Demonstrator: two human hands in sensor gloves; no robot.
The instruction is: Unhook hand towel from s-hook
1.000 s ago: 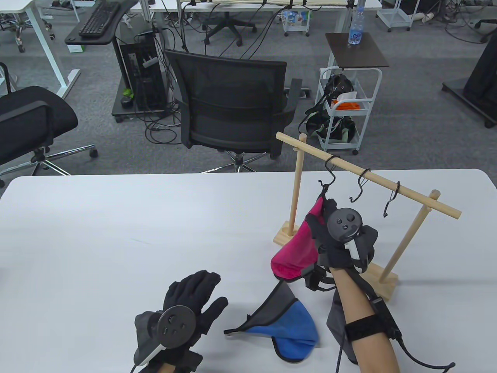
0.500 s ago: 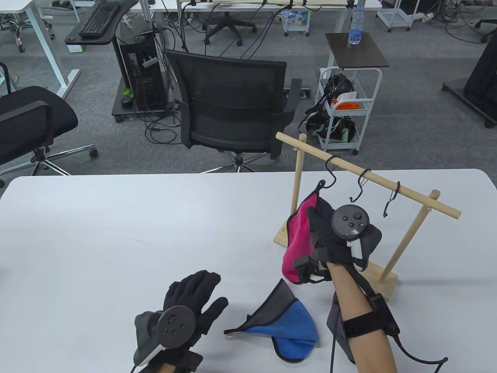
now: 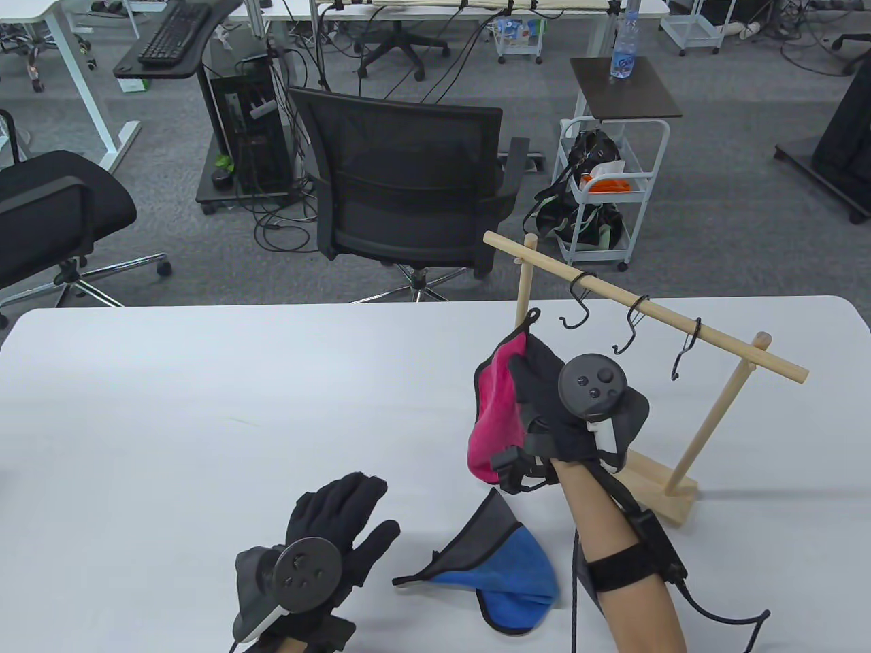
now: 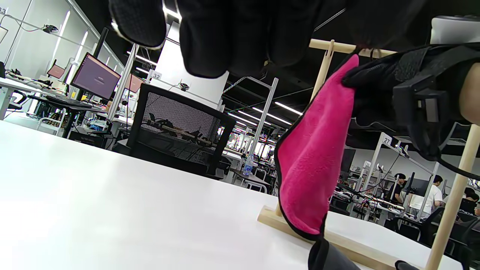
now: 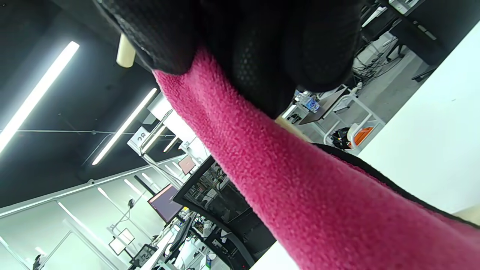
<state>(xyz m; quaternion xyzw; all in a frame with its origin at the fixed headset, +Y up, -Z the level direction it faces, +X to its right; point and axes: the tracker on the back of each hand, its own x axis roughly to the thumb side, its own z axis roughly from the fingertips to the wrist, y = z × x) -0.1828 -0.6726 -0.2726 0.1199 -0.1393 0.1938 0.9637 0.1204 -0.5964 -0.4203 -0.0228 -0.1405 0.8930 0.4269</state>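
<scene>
From the table view I see my right hand (image 3: pixel 578 415) gripping the fuzzy pink hand towel (image 3: pixel 493 415), its fingers (image 3: pixel 527 371) closed over the upper edge; the cloth hangs in the air just left of the wooden rack (image 3: pixel 653 326), its thin black loop (image 3: pixel 531 318) apart from the nearest black wire s-hook (image 3: pixel 577 299) on the round dowel. My left hand (image 3: pixel 326 544) rests flat on the white surface (image 3: pixel 204 422), fingers spread and holding nothing, beside a blue and grey towel (image 3: pixel 503 571) lying crumpled. In the left wrist view the pink towel's fleecy face with black piping droops in a rounded fold above the rack's base. In the right wrist view the fingers (image 5: pixel 262 56) clench the plush pink pile.
</scene>
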